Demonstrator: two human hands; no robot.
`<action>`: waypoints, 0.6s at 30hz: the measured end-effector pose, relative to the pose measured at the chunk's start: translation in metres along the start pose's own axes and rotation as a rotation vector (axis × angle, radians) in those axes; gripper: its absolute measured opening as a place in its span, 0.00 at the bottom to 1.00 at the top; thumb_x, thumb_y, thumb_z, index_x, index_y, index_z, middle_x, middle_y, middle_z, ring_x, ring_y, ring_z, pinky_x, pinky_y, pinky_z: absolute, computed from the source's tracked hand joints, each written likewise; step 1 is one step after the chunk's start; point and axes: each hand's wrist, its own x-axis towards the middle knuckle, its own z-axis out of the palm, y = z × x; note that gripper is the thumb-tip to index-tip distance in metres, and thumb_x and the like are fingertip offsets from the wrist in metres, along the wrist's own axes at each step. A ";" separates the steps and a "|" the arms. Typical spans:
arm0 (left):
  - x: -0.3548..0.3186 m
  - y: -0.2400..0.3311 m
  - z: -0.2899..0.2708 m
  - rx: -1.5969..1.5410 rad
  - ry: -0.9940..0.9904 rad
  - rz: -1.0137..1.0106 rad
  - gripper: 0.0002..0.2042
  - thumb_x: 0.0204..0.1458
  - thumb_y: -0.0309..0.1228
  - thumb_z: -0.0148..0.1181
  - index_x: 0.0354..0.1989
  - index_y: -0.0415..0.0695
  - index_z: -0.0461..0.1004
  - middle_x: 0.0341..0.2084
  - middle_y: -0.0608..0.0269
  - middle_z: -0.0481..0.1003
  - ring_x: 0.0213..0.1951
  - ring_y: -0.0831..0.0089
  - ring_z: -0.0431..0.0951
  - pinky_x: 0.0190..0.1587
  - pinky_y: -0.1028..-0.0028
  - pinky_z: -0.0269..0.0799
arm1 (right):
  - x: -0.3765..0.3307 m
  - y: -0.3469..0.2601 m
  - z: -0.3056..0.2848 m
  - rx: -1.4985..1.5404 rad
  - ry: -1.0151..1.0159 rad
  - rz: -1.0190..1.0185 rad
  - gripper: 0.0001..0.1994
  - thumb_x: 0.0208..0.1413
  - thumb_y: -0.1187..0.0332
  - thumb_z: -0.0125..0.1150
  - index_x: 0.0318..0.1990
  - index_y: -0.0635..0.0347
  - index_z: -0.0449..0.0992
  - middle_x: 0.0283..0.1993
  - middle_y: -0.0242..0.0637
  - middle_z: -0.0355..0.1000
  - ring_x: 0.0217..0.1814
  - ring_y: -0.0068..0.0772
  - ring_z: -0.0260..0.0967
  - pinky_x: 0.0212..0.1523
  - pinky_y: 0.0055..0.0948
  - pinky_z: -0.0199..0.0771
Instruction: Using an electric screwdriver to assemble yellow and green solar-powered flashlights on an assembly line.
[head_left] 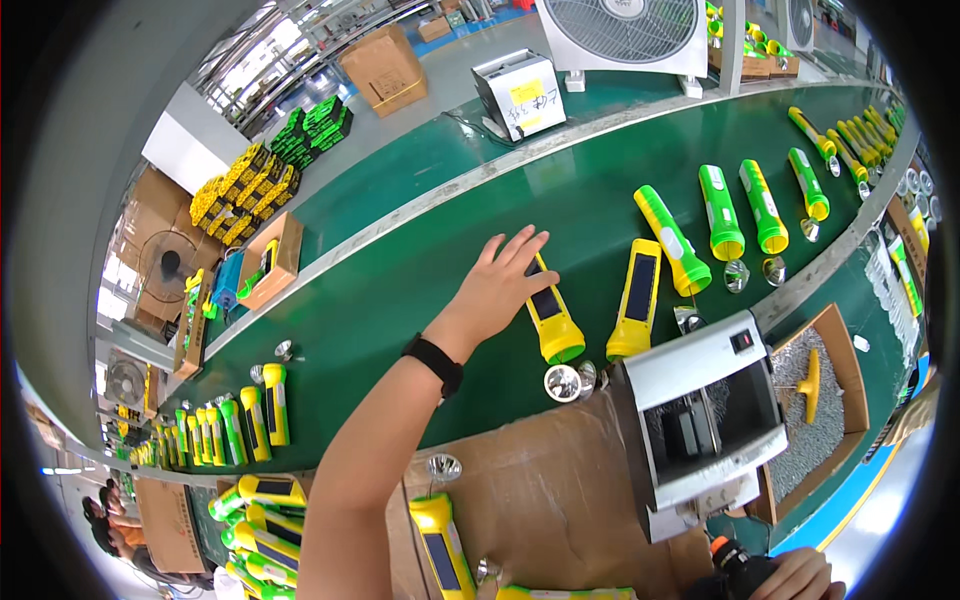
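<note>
My left hand [500, 282], a black band on its wrist, reaches over the green conveyor belt [400, 330]. Its fingers are spread at the upper end of a yellow flashlight [552, 322] with a dark panel, and the thumb overlaps that panel. A silver reflector [562, 383] lies by the flashlight's open green end. Just to the right is another yellow flashlight [636, 298]. At the lower right edge my right hand [800, 576] is closed around a black power screwdriver [738, 562] with an orange tip, partly cut off by the frame.
A white and black machine [705, 420] stands beside a cardboard box of small grey screws [815, 435] holding a yellow T-shaped piece [809, 386]. Brown cardboard [540, 480] covers the near bench, with a yellow flashlight [440, 545] on it. More flashlights line the belt; a large fan [625, 40] stands behind.
</note>
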 end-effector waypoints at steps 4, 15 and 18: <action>0.016 -0.006 -0.003 -0.079 -0.069 0.092 0.21 0.36 0.23 0.63 0.43 0.47 0.68 0.44 0.56 0.70 0.55 0.61 0.67 0.58 0.55 0.58 | 0.002 0.007 -0.003 0.012 0.001 0.161 0.21 0.59 0.64 0.42 0.60 0.58 0.60 0.30 0.40 0.71 0.23 0.36 0.70 0.24 0.32 0.78; -0.019 0.092 -0.101 0.111 0.313 -0.443 0.29 0.32 0.25 0.67 0.50 0.47 0.69 0.34 0.58 0.63 0.33 0.60 0.68 0.37 0.66 0.65 | 0.003 0.009 0.007 -0.045 0.046 0.189 0.21 0.59 0.60 0.43 0.58 0.57 0.62 0.27 0.39 0.72 0.20 0.34 0.68 0.21 0.31 0.74; -0.028 0.121 -0.125 0.171 0.347 -0.496 0.28 0.28 0.26 0.67 0.47 0.50 0.74 0.32 0.63 0.62 0.32 0.68 0.65 0.36 0.69 0.62 | 0.005 0.009 0.012 -0.058 0.033 0.223 0.21 0.59 0.59 0.44 0.59 0.56 0.61 0.29 0.39 0.72 0.21 0.34 0.69 0.21 0.32 0.74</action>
